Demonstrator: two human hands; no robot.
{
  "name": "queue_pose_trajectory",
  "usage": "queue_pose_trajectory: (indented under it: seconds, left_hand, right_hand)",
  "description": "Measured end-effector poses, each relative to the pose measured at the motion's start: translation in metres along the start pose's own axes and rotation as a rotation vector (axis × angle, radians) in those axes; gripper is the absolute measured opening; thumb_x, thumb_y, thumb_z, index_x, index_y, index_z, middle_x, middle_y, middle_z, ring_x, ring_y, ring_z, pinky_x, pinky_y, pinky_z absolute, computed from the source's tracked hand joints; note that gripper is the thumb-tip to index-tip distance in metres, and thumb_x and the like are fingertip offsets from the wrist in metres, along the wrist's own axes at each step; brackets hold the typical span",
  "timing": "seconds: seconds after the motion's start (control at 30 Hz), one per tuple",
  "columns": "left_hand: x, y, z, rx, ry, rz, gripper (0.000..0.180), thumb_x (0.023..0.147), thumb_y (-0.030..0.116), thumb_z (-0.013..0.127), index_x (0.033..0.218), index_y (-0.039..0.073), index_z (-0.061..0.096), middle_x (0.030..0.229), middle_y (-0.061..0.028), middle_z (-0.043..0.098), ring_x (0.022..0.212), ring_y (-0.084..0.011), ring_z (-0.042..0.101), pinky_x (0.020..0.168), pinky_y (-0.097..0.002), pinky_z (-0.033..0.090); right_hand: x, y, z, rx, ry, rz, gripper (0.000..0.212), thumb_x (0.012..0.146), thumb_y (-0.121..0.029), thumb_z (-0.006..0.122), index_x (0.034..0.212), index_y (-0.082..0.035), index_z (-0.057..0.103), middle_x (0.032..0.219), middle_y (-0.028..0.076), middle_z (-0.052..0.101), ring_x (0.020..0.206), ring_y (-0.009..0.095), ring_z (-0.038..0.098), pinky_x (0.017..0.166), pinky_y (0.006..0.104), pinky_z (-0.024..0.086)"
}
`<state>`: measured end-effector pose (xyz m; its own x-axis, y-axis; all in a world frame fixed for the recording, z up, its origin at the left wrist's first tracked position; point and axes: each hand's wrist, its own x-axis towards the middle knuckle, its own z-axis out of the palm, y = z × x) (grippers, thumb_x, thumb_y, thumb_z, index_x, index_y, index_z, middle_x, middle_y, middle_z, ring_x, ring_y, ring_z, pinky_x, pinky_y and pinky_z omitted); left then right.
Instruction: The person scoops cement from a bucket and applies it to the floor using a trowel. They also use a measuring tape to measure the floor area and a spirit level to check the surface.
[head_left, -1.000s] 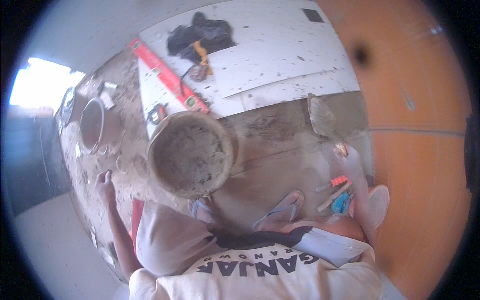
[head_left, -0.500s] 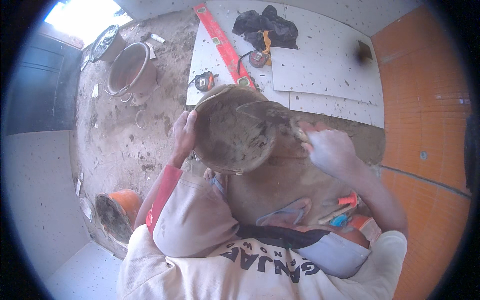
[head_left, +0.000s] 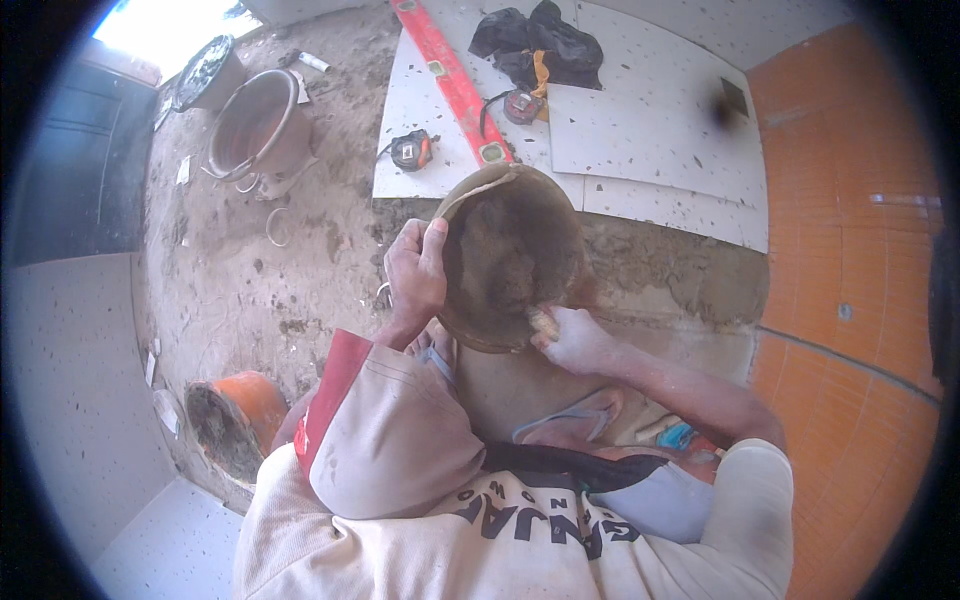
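Note:
A round bucket (head_left: pixel 565 215), its inside coated with grey-brown mortar (head_left: pixel 490 225), is tipped toward me in front of my knees. My left hand (head_left: pixel 417 275) is closed over its left rim, thumb on top. My right hand (head_left: pixel 578 342), low at the bucket's right edge, grips the pale handle of a trowel (head_left: pixel 543 322). The trowel's blade reaches into the bucket, where I can hardly tell it from the mortar.
A red spirit level (head_left: pixel 455 85), two tape measures (head_left: pixel 411 150) and a black plastic bag (head_left: pixel 545 50) lie on white boards (head_left: pixel 650 140). Two buckets (head_left: pixel 265 125) stand far left, an orange bucket (head_left: pixel 255 400) lies nearer. Orange tiles (head_left: pixel 840 200) cover the right side.
My right hand has swung left and nearer, bringing the trowel from above the bucket's right rim down into it. The bucket, with my left hand on it, has shifted right and tilted.

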<state>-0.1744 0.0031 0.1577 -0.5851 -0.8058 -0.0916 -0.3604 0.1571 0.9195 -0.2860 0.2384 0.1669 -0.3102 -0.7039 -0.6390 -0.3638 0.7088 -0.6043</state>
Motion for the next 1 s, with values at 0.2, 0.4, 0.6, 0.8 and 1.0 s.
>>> queue_pose_trajectory:
  seconds: [0.2,0.4,0.6,0.8,1.0]
  left_hand:
    - [-0.003,0.014,0.001,0.051,-0.031,0.024,0.036,0.099,0.03,0.057,0.08,-0.001,0.057,0.063,-0.0131,0.051,0.061,-0.0185,0.048,0.061,-0.0376,0.042]
    - [-0.002,0.01,-0.001,0.037,-0.053,0.077,0.039,0.098,0.03,0.057,0.075,-0.001,0.051,0.061,-0.0125,0.048,0.059,-0.0181,0.045,0.059,-0.0391,0.04]
    - [0.004,0.003,-0.007,0.088,-0.06,0.072,0.037,0.098,0.029,0.057,0.077,-0.001,0.054,0.062,-0.0127,0.049,0.06,-0.0188,0.046,0.06,-0.0394,0.041]
    - [-0.001,0.011,-0.004,0.124,-0.099,0.078,0.035,0.097,0.031,0.057,0.081,-0.001,0.057,0.064,-0.0169,0.052,0.06,-0.0262,0.051,0.06,-0.0414,0.042]
    - [-0.014,0.031,0.005,0.137,-0.126,0.14,0.032,0.098,0.029,0.057,0.085,0.0,0.059,0.064,-0.0165,0.055,0.058,-0.0276,0.054,0.06,-0.0414,0.043]
  right_hand:
    - [-0.021,-0.005,0.004,0.11,0.037,-0.093,0.054,0.088,-0.029,0.065,0.128,0.004,0.054,0.111,0.03,0.065,0.103,0.042,0.065,0.089,0.045,0.052]
    - [-0.043,0.008,-0.026,-0.212,0.127,-0.145,0.051,0.085,-0.027,0.067,0.13,-0.007,0.057,0.105,0.023,0.066,0.098,0.038,0.066,0.085,0.044,0.053]
    - [-0.033,0.029,-0.031,-0.731,0.483,-0.339,0.044,0.084,-0.019,0.064,0.127,-0.015,0.057,0.096,0.012,0.061,0.085,0.032,0.066,0.071,0.0447,0.055]
    - [-0.066,-0.035,-0.074,-0.627,0.453,0.141,0.041,0.087,-0.022,0.062,0.125,-0.01,0.056,0.098,0.016,0.064,0.088,0.036,0.068,0.075,0.0492,0.054]
    - [-0.025,0.008,-0.051,-0.381,0.087,0.22,0.038,0.086,-0.026,0.061,0.113,0.001,0.061,0.096,0.025,0.069,0.094,0.04,0.068,0.083,0.0497,0.053]
